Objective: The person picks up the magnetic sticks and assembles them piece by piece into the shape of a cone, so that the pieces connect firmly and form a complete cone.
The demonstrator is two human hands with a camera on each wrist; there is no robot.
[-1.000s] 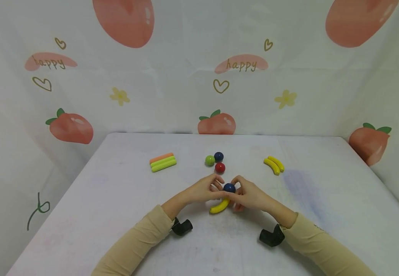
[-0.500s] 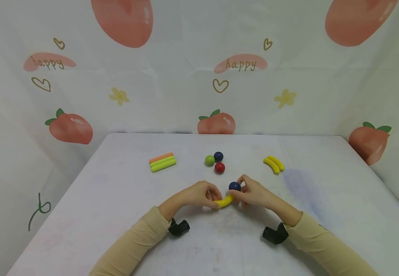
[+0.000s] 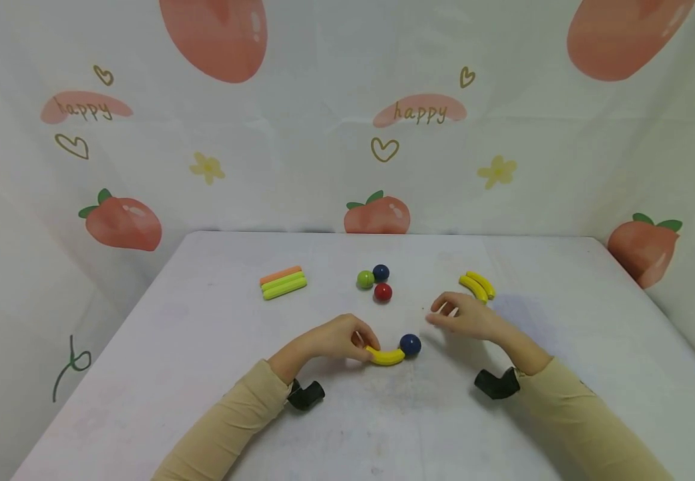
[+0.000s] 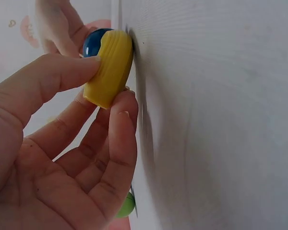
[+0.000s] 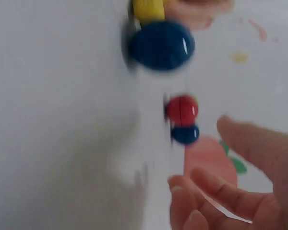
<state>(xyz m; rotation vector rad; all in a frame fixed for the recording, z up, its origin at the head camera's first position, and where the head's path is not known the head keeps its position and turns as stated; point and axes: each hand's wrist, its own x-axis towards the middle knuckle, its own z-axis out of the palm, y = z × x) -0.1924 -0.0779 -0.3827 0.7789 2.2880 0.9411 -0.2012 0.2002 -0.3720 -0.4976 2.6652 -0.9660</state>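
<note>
My left hand [image 3: 344,337] pinches one end of a toy banana [image 3: 388,357], a curved yellow piece lying low over the table. In the left wrist view the thumb presses the near side of the banana [image 4: 108,72] and the index finger is under its end. A dark blue ball [image 3: 410,345] sits right at the banana's other end. To the right and farther back, my right hand [image 3: 464,316] is raised with loosely bent fingers and holds nothing. The right wrist view shows it apart from the blue ball [image 5: 163,45].
Behind the hands lie a green ball [image 3: 365,279], another blue ball [image 3: 381,272] and a red ball [image 3: 383,292]. Two more toy bananas [image 3: 473,288] lie just beyond the right hand. Green and orange sticks [image 3: 284,282] are at the back left of the white table [image 3: 347,427].
My right hand has let go of the blue ball and moved right and away. My left hand has taken hold of the banana's end. The ball has come down beside the banana.
</note>
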